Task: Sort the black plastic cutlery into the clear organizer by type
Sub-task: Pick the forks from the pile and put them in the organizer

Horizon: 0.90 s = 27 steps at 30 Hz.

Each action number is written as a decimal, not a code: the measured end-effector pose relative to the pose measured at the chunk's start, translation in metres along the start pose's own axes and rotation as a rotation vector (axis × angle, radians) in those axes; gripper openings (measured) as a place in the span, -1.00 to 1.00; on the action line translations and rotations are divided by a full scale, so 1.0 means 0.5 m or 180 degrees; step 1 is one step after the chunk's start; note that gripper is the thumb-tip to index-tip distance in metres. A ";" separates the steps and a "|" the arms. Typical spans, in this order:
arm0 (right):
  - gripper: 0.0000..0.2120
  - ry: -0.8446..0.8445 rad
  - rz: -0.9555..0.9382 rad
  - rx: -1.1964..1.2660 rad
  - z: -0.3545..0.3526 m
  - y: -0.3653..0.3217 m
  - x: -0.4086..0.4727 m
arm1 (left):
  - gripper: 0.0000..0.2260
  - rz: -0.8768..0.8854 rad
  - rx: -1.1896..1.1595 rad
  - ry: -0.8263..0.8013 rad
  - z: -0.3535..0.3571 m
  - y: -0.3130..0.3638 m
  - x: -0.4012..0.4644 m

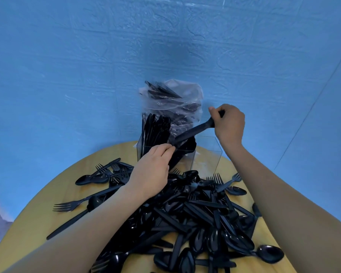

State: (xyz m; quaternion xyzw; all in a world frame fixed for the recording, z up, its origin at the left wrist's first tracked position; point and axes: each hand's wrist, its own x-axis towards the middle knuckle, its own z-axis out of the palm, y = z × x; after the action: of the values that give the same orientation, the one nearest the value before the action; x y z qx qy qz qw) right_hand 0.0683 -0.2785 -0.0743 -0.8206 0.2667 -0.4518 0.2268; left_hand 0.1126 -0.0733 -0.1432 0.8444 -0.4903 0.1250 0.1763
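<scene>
My left hand (pixel 152 170) pinches the lower end of a small bundle of black plastic cutlery pieces (pixel 193 133), fingers curled round it; my right hand (pixel 227 123) grips the upper end the same way, so the bundle slants between them. Just beyond the left hand stands the clear square-walled plastic organizer (pixel 207 154). Its compartment off the left hand's fingertips is packed upright with black pieces, the one under the bundle holds some more, and the one below the right hand looks bare. Which type sits where I cannot tell.

Beneath both forearms a big heap of loose black forks, spoons and knives (pixel 195 217) covers the round wooden table (pixel 37 223), so I judge the sort well short of half done. Behind the organizer, a crumpled clear plastic bag (pixel 177 99) holds further cutlery.

No brand, label or writing is readable anywhere.
</scene>
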 end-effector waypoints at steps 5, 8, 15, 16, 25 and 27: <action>-0.61 -0.0465 -0.0809 -0.1115 0.066 -0.043 -0.052 | -0.51 0.0059 0.0101 0.0061 0.000 -0.001 -0.001; -0.55 -0.0686 -0.0819 -0.1296 0.077 -0.052 -0.062 | -0.51 0.0075 0.0116 0.0064 0.001 0.000 0.000; -0.43 -0.1599 0.0334 0.0390 0.031 -0.011 -0.046 | -0.45 -0.0113 0.0214 -0.0092 -0.001 0.014 -0.008; -0.47 -0.1425 0.0461 0.0553 0.007 0.004 -0.052 | -0.46 -0.0169 0.0198 -0.0077 -0.003 0.022 -0.010; -0.69 -0.1492 0.1079 -0.0354 -0.113 0.220 -0.157 | -0.71 0.0001 -0.0450 -0.0022 0.023 0.126 -0.022; -0.62 -0.1824 0.1085 -0.0621 -0.107 0.244 -0.169 | -0.71 0.0012 -0.0509 -0.0228 0.039 0.146 -0.014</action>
State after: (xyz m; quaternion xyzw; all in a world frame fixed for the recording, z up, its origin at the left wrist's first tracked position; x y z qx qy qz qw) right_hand -0.0443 -0.3233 -0.1757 -0.8755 0.3674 -0.1311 0.2851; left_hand 0.0461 -0.1096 -0.1506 0.8306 -0.5062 0.0554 0.2253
